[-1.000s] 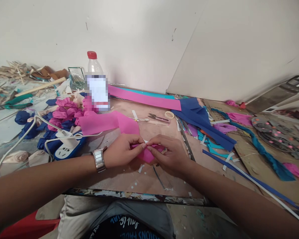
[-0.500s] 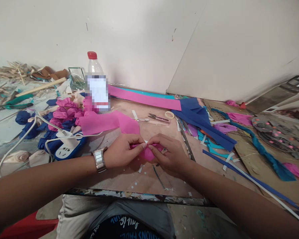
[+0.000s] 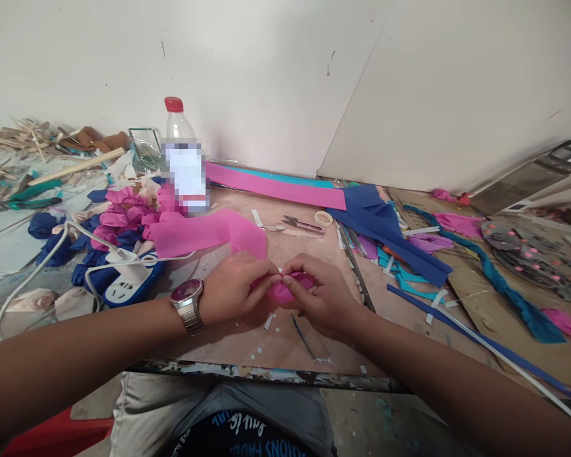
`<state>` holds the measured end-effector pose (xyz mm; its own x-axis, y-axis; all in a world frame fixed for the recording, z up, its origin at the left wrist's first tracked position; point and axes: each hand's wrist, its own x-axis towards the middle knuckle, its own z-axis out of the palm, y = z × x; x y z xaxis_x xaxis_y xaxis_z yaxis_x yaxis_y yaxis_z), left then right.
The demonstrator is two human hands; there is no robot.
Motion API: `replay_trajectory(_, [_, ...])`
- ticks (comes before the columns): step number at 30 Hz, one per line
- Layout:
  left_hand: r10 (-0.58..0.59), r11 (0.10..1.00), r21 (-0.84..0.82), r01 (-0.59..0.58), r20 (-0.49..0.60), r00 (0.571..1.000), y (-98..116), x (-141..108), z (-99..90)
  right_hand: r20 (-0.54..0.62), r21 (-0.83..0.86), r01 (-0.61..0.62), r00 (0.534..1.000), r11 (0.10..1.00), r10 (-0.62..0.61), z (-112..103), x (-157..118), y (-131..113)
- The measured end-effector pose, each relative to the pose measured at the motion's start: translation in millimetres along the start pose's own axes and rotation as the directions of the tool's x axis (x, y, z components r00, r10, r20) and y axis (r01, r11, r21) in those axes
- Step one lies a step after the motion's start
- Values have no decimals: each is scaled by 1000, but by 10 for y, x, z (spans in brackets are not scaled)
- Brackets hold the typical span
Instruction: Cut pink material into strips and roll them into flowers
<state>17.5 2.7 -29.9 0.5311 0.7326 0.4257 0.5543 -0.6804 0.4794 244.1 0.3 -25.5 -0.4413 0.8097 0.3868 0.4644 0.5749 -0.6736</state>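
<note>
Head view: my left hand and right hand, thumbs pressed against fingers, pinch folded pink fabric between them over the table; a pink strip extends beyond my left hand, snips and a pale ring to its right.

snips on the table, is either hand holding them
No, left hand and right hand both pinch pink fabric; the snips lie apart.

soft, even light | faint shadow on wall | screen pixelated | right edge stretched, blurry
</note>
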Motion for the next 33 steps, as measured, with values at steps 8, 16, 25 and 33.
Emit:
replay_trajectory(8, [154, 986, 78, -147, -98, 983, -25, 10, 32, 36, 23, -46, 998, 999, 45, 3, -19, 4])
replay_trajectory(16, [278, 956, 128, -264, -106, 955, -24, 28, 28, 78, 126, -83, 994, 989, 73, 26, -16, -54])
replay_trajectory(25, [193, 978, 94, -186, -76, 978, -52, 12, 60, 93, 6, -8, 996, 1000, 8, -40, -1, -1])
replay_trajectory(33, [147, 989, -16, -148, -46, 988, -27, 6, 56, 138, 31, -82, 987, 996, 77, -4, -5, 22])
